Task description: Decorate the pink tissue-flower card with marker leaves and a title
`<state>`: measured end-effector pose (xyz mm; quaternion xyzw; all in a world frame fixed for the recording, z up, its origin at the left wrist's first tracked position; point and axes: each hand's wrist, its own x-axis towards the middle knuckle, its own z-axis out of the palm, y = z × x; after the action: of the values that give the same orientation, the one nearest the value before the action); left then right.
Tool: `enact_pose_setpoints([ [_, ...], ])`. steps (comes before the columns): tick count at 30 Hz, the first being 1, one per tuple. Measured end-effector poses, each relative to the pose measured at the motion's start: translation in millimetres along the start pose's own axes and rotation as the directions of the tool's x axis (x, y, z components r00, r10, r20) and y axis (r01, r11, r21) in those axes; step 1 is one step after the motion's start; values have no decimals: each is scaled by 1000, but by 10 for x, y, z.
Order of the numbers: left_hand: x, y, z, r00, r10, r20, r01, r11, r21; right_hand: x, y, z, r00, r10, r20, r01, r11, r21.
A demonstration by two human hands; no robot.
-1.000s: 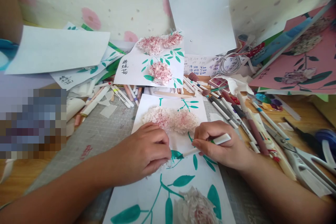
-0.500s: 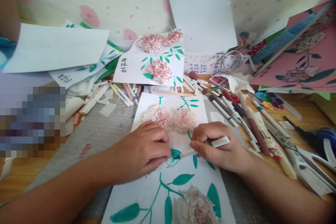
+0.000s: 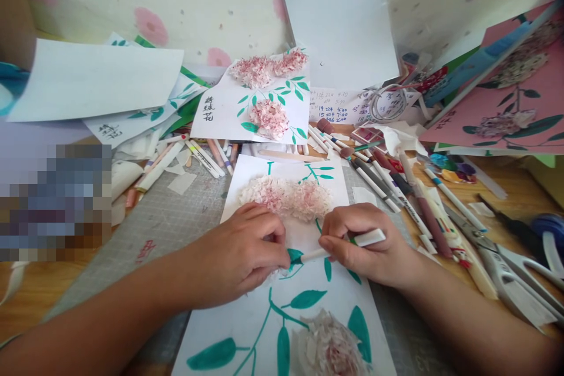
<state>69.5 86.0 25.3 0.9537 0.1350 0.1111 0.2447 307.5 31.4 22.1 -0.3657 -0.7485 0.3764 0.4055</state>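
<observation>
My right hand (image 3: 363, 244) is closed round a white marker with a green tip (image 3: 314, 254). The tip touches a partly coloured green leaf (image 3: 293, 264) on the white sheet (image 3: 238, 323). Left of that leaf, my left hand (image 3: 247, 249) rests with curled fingers over a ruffled pale flower (image 3: 278, 273). The fingers hide most of this flower, and whether they pinch it does not show. Beyond my hands, fluffy pink-white flowers (image 3: 286, 197) stand up from the paper. Near me, a larger ruffled flower (image 3: 330, 343) sits among painted green leaves and stems.
A grey cutting mat (image 3: 176, 229) lies under the sheet. Loose markers (image 3: 374, 185) and scissors (image 3: 493, 252) crowd the right side. A finished-looking flower picture (image 3: 220, 106) leans at the back. At left are blank white paper (image 3: 101, 82) and a blurred-out patch.
The marker tip has shifted very slightly within the leaf. My left hand stays nearly where it was, over the flower.
</observation>
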Motion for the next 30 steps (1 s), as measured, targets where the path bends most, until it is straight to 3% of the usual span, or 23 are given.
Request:
enact_pose_setpoints([
  [4, 11, 6, -9, 1000, 3, 6, -3, 1000, 12, 5, -20, 28, 997, -19, 74, 19, 1000, -2],
  [9, 4, 7, 1, 1000, 8, -5, -8, 1000, 16, 5, -5, 42, 999, -33, 22, 33, 999, -10],
  [30, 21, 18, -8, 1000, -9, 13, 9, 999, 43, -9, -23, 51, 997, -52, 57, 52, 999, -4],
])
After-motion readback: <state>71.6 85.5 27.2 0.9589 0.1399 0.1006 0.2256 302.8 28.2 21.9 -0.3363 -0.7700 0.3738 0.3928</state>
